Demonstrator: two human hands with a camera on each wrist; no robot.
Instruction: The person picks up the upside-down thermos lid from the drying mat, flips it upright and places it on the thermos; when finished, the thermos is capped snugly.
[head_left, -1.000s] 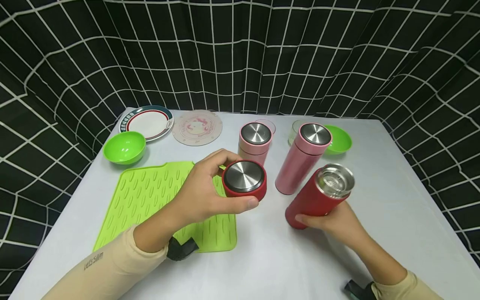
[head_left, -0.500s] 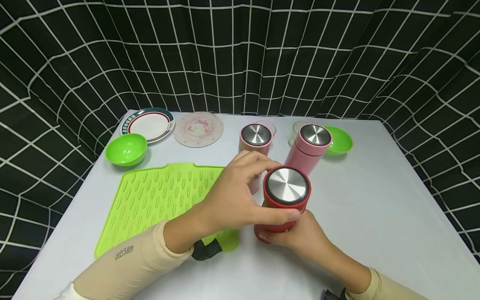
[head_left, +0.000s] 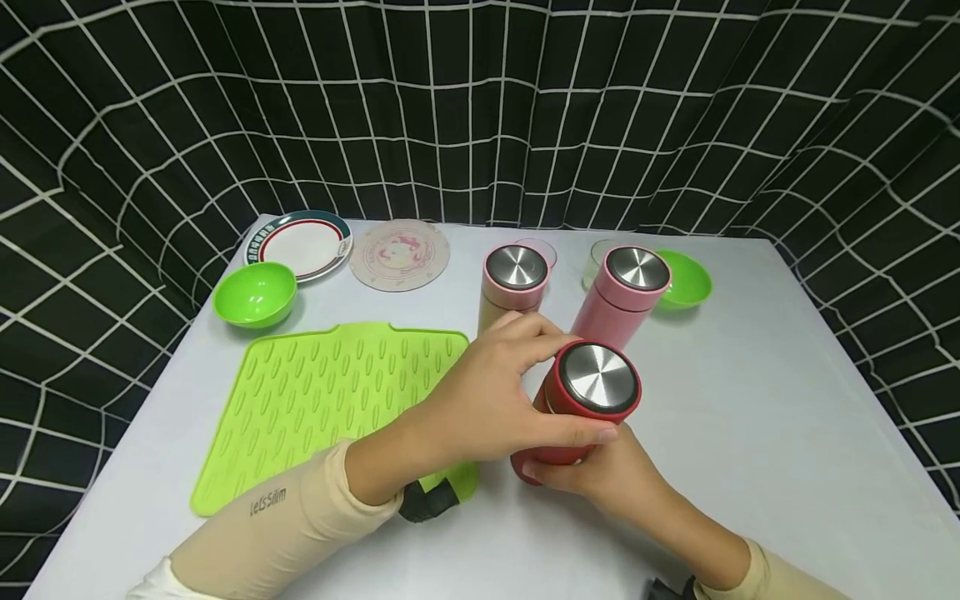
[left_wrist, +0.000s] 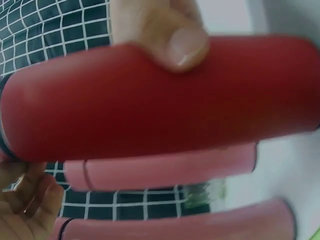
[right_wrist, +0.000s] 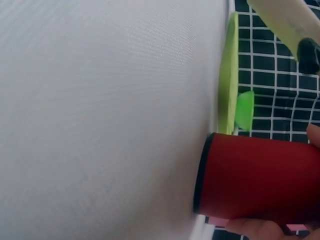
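A red thermos (head_left: 551,454) leans slightly to the right near the middle of the table. Its red lid (head_left: 600,379) with a brushed-steel top sits over the mouth. The left hand (head_left: 487,400) pinches the lid from the left, thumb in front and fingers behind. Lower down, the right hand (head_left: 611,475) grips the thermos body from the right. The left wrist view shows the right hand's thumb (left_wrist: 187,47) lying along the red wall. Seen from the right wrist, the black base edge (right_wrist: 202,175) is right at the white tabletop (right_wrist: 100,120).
Two pink thermoses (head_left: 517,271) (head_left: 622,304) stand just behind the hands. Clear glasses (head_left: 596,258) and a green bowl (head_left: 684,279) are at back right. On the left lie a green ridged mat (head_left: 322,400), another green bowl (head_left: 255,296), a plate (head_left: 300,246) and a round coaster (head_left: 400,256).
The left hand's lid and the open thermos in the right hand were apart and came together over the mat's right side. Since then the lid end has tipped slightly right.
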